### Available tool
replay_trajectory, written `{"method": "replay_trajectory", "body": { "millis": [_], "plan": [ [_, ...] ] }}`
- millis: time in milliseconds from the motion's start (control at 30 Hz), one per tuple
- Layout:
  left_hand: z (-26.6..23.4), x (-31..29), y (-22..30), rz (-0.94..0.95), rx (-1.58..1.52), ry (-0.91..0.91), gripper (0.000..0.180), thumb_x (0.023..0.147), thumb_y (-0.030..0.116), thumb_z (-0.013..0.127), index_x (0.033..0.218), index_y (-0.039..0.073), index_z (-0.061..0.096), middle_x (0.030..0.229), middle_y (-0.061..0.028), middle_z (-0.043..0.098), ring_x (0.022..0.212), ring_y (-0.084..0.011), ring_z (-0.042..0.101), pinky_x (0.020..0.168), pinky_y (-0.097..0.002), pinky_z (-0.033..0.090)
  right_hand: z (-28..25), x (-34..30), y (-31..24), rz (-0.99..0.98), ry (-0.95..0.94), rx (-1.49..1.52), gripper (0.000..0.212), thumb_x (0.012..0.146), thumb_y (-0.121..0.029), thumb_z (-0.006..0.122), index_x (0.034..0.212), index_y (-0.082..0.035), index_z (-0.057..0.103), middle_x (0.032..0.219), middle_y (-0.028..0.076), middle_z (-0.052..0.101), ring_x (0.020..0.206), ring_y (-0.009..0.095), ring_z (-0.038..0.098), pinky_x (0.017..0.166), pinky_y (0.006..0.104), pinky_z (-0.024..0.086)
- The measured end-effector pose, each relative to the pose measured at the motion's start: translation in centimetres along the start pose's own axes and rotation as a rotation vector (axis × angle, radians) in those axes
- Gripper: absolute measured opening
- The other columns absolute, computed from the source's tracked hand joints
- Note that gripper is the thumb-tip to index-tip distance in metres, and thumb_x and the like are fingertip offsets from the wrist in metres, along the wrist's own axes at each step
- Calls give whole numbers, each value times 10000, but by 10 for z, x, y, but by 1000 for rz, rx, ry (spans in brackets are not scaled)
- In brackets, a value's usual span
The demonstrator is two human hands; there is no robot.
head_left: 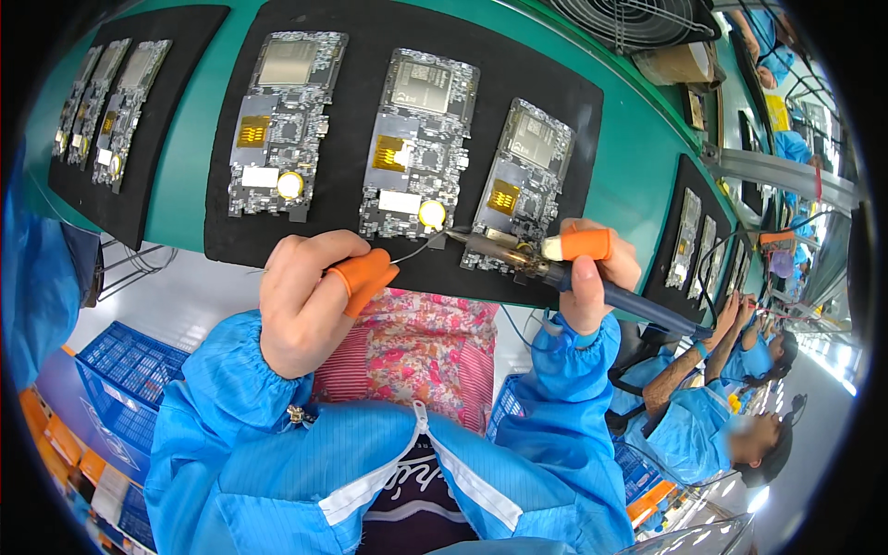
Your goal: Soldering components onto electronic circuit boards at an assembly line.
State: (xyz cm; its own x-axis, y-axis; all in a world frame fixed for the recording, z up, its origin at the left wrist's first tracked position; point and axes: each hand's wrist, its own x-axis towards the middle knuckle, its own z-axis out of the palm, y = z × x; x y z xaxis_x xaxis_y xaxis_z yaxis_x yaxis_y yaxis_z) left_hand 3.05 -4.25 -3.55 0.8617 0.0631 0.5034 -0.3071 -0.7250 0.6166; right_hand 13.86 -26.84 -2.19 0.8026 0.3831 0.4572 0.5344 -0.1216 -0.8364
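Note:
My right hand (597,268) is closed around a soldering iron (638,301) with a dark blue handle. Its tip reaches the lower right edge of the middle circuit board (421,139), beside a round yellow part (432,215). Between finger and thumb, my left hand (319,287) pinches a thin solder wire (421,250) whose end runs up toward the iron's tip. Contact between wire and tip is too small to tell. Orange finger cots (361,277) cover fingers on both hands. Another board (523,176) lies to the right, partly behind the iron, and one more (282,120) to the left.
The boards rest on a black mat (356,55) over a green bench (190,139). More boards lie on mats at far left (171,102) and right (666,231). A fan (629,18) stands at the back. Blue crates (129,370) sit below; co-workers (684,416) are at right.

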Motion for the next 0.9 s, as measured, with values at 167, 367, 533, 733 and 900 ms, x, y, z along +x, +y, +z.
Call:
{"method": "replay_trajectory", "body": {
  "millis": [167,367,533,733,900],
  "plan": [
    [4,2,1,-13,49,-2,284,522,10,748,772,15,614,823,-59,565,653,-197,515,516,-280,392,-1,8,0,-51,-127,-28,163,659,-101,537,710,49,580,554,127,516,413,214,478,406,291,359],
    [5,1,2,-28,59,-12,273,522,2,748,759,14,614,827,-62,563,658,-197,518,517,-279,393,-1,11,0,-79,-185,-57,135,646,-77,544,691,46,575,548,120,520,423,222,498,418,293,396],
    [10,5,0,9,65,-28,271,510,-12,738,747,3,608,833,-67,564,658,-198,519,519,-280,396,-2,10,0,-72,-194,-88,132,643,-77,540,688,43,574,550,120,522,425,221,501,422,290,399],
    [16,7,-1,41,77,-69,267,502,-30,734,732,-19,599,834,-78,564,674,-205,519,524,-280,401,0,3,-7,109,-167,-161,318,720,-283,536,679,29,577,637,137,565,553,233,527,526,304,393],
    [14,10,0,45,104,-84,257,520,-35,744,737,-22,607,822,-77,561,699,-216,517,530,-279,401,0,5,-5,96,-159,-143,315,713,-281,536,674,30,577,631,138,563,542,234,526,512,303,389]
  ]
}}
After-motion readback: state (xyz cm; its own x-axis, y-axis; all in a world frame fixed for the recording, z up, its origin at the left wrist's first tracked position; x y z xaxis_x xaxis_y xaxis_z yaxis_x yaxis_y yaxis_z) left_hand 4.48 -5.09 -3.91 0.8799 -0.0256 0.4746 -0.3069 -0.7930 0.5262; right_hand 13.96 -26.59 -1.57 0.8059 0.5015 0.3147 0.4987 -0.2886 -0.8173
